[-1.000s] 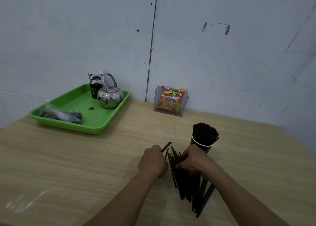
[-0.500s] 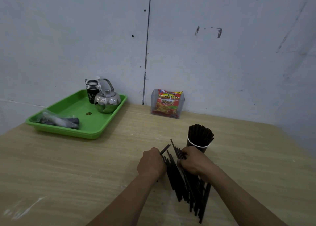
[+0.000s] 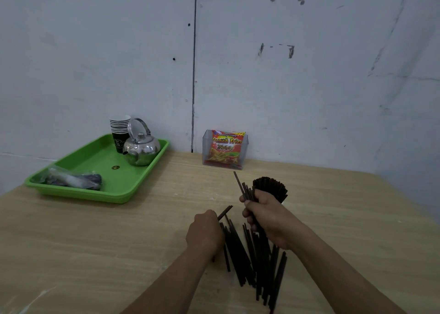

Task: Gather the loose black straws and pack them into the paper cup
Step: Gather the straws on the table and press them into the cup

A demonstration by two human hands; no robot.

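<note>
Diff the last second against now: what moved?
Right grip lifted its bundle from the pile, tips now raised beside the cup's straws. Left grip still holds a straw. Rest of pile and tray stayed put.

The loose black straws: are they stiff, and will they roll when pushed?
Probably stiff: those in the right hand stick out straight past its grip. The loose straws look thin and round, so likely light and apt to roll on the smooth table.
</note>
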